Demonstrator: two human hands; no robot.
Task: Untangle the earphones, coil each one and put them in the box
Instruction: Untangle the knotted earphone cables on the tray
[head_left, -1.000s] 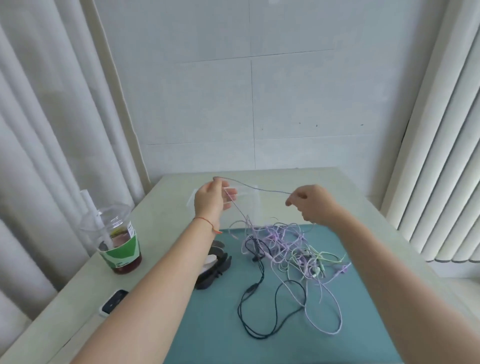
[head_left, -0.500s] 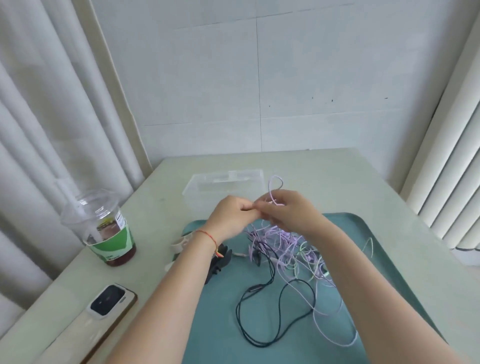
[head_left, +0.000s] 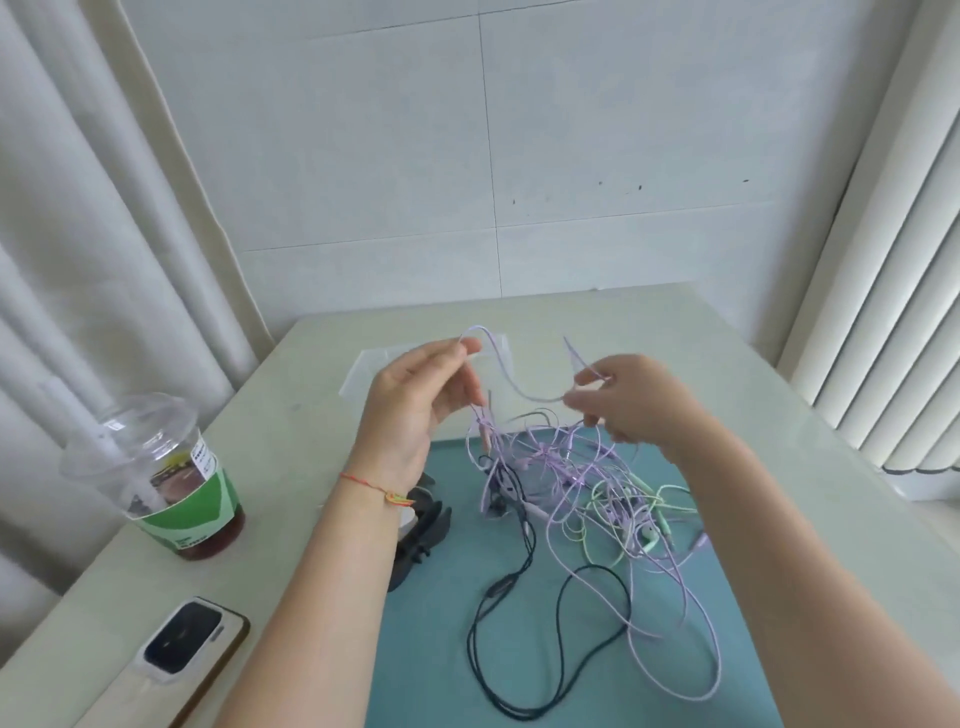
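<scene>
While the left hand (head_left: 415, 410) pinches a purple cord (head_left: 511, 384) at its fingertips and the right hand (head_left: 631, 400) pinches the same cord a little further along, a short slack loop hangs between them. Half a second ago both hands were pressed together over the tangle (head_left: 582, 493); now they have moved apart, so I judge that one more length is being drawn out for coiling. The rest of the purple cord still runs down into the tangle, mixed with green and black earphones, so the untangling seems far from finished. The tangle lies on a teal mat (head_left: 441, 649). The clear box (head_left: 374, 371) stands just behind the hands and looks empty. On the pale tabletop (head_left: 779, 415) to the left stand a cup (head_left: 171, 488) and a phone (head_left: 182, 642). Curtains and a white wall close the room.
</scene>
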